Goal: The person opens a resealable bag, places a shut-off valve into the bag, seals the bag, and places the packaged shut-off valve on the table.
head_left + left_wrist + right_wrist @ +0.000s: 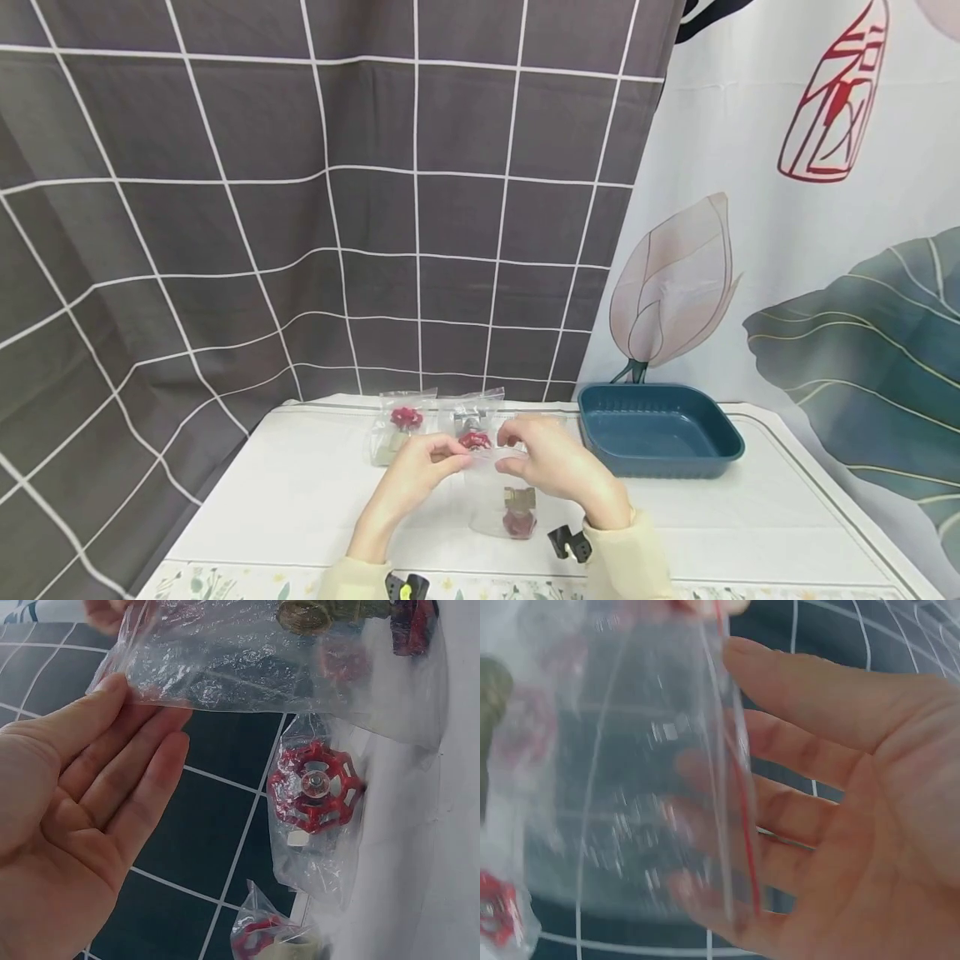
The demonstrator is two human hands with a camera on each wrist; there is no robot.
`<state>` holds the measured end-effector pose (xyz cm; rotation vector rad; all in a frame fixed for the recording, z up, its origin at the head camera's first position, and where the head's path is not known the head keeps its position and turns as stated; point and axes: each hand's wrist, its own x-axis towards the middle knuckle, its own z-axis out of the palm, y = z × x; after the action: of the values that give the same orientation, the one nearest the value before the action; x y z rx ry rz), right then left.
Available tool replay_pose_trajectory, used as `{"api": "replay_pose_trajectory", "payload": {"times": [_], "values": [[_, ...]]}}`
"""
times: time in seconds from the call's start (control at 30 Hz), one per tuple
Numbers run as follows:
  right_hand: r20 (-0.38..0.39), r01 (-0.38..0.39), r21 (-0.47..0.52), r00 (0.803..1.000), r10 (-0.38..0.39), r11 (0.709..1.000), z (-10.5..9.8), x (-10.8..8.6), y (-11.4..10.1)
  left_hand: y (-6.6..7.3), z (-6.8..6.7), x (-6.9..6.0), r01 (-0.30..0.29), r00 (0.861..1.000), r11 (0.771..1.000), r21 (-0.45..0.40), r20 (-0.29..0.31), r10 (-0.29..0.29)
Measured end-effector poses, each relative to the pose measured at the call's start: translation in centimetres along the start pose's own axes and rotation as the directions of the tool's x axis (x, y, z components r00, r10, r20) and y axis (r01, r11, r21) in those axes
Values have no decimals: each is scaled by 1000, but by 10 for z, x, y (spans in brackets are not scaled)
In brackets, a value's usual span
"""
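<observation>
A clear zip bag [486,504] hangs upright between my hands above the white table. Low inside it lies a brass valve [519,500] with a red handle [519,524]. At the bag's upper left edge, my left hand [420,471] pinches the plastic between thumb and fingertips. My right hand [558,462] holds the upper right side; in the right wrist view its thumb lies by the red zip strip [744,817] and the other fingers show through the plastic from behind. Whether the zip is sealed I cannot tell.
Behind my hands, two more clear bags lie on the table [300,500]: one with a red handwheel [406,417] at the left, another with a red handwheel [474,439] in the middle. A dark teal tray [660,465] stands back right. Curtains [465,217] hang behind the table.
</observation>
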<state>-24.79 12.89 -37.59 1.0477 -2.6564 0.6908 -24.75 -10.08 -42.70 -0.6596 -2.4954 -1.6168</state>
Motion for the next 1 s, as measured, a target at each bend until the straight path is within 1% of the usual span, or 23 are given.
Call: {"api": "replay_pose_trajectory", "payload": {"times": [0.07, 0.2, 0.23, 0.4, 0.43, 0.47, 0.63, 0.9, 1.0], "values": [[-28, 28, -30, 999, -29, 999, 5, 3, -5, 0, 0, 0, -3, 1000, 1000, 0, -3, 3], [-63, 53, -89, 996, -58, 995, 12, 7, -12, 1, 2, 0, -27, 1000, 1000, -2, -5, 27], [-69, 54, -99, 996, -61, 994, 13, 8, -13, 4, 2, -1, -31, 1000, 1000, 5, -6, 31], [-98, 71, -123, 992, -84, 990, 20, 12, -14, 3, 4, 0, -57, 998, 998, 23, 2, 57], [-101, 75, -126, 991, -88, 989, 21, 12, -14, 3, 4, 0, -56, 998, 998, 18, 6, 56], [-103, 80, -128, 990, -93, 989, 22, 12, -13, 0, 4, 1, -57, 998, 998, 6, 8, 57], [-89, 93, -114, 991, -103, 989, 24, 13, -12, -1, 4, 0, -59, 998, 998, -33, 17, 59], [-71, 108, -38, 991, -111, 993, 23, 12, -13, 0, 3, 0, -83, 996, 996, -16, 34, 83], [-75, 108, -33, 991, -110, 994, 22, 11, -14, 0, 3, 0, -85, 995, 996, -4, 43, 85]]}}
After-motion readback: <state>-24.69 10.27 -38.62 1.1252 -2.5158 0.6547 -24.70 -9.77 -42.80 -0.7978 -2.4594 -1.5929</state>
